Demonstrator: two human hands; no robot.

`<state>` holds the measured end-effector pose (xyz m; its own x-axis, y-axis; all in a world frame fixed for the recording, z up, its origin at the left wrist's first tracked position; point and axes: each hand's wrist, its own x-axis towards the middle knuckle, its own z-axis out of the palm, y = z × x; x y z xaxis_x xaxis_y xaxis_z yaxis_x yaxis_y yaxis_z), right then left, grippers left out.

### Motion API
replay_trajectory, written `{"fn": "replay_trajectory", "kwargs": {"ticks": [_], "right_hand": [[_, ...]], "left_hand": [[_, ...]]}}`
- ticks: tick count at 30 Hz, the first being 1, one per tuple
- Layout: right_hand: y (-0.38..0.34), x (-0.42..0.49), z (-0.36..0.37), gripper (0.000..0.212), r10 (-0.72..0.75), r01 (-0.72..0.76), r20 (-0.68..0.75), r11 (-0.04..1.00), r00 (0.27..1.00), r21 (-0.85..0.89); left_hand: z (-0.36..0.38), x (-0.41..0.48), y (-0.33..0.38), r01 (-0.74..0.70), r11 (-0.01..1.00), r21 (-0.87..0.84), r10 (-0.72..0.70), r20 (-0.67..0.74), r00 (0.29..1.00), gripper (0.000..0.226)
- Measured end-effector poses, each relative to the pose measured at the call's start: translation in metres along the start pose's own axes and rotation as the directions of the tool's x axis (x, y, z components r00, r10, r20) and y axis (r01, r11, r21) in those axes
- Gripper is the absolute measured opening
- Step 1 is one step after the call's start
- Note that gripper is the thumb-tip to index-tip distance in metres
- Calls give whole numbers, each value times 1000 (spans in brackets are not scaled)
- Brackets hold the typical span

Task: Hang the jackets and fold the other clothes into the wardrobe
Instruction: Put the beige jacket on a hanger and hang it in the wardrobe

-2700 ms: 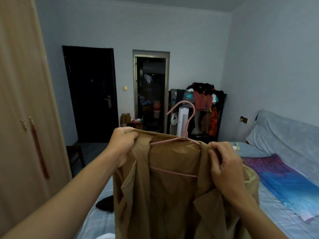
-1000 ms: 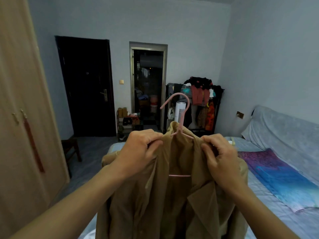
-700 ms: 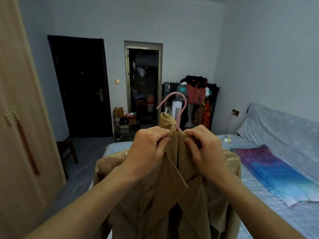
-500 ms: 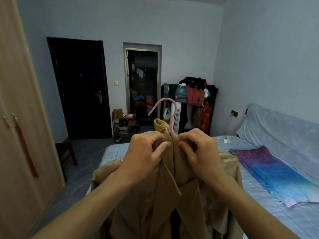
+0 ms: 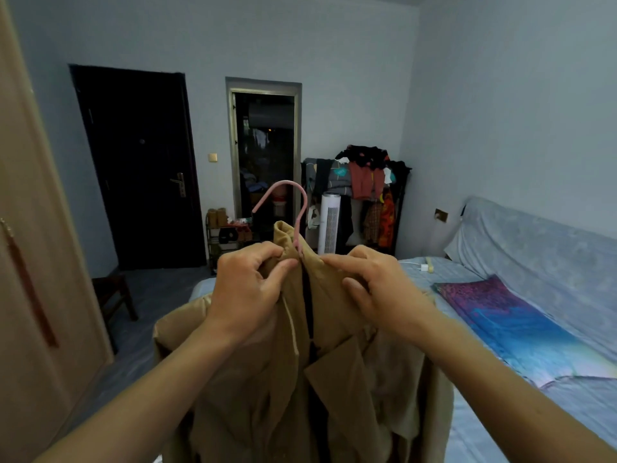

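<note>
Tan jacket (image 5: 334, 379) hangs on a pink hanger (image 5: 301, 217), held up in front of the person over the bed (image 5: 500, 429). The left hand (image 5: 247, 292) pinches one collar edge and the right hand (image 5: 380, 289) pinches the other, both grasping cloth rather than the hanger. The hook stands upright above and between the hands, its open side turned left. The wardrobe (image 5: 40, 295) lies to the left, so the left hand is nearer. Its door looks closed, so one hand would probably have to let go to open it.
</note>
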<state>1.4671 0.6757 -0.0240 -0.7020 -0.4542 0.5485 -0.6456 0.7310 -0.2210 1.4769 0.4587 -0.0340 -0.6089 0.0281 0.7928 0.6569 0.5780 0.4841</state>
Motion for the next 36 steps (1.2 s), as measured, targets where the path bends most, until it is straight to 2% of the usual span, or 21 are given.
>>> {"fn": "replay_trajectory", "kwargs": {"ticks": [2, 4, 6, 14, 18, 27, 32, 36], "right_hand": [[1, 1, -2, 35, 8, -11, -73, 999, 997, -42], [0, 0, -1, 17, -6, 2, -202, 1000, 979, -21], [-2, 0, 2, 7, -17, 19, -269, 1000, 963, 4], [-19, 5, 3, 7, -27, 44, -326, 998, 945, 45], [-38, 4, -2, 10, -64, 86, -340, 995, 938, 50], [-58, -16, -36, 10, -104, 172, -477, 980, 873, 101], [-59, -44, -49, 10, -76, 200, -512, 961, 856, 191], [-71, -70, -49, 9, -102, 284, -511, 913, 854, 293]], "left_hand": [[-5, 1, 1, -22, 1000, -14, 23, 8, 1000, 12], [-11, 4, 3, -40, 999, -28, 40, 2, 999, 13], [-17, 6, 4, -43, 998, -39, 43, 5, 999, 13], [-40, -3, 2, -130, 991, -13, 131, 71, 989, 16], [-50, -9, 11, -167, 986, 3, 167, 23, 986, 17], [-67, -22, 72, -208, 948, 243, 229, -60, 972, 15], [-65, -48, 115, -161, 900, 406, 176, 0, 984, 25], [-74, -83, 148, -112, 851, 513, 158, -47, 986, 26]]}}
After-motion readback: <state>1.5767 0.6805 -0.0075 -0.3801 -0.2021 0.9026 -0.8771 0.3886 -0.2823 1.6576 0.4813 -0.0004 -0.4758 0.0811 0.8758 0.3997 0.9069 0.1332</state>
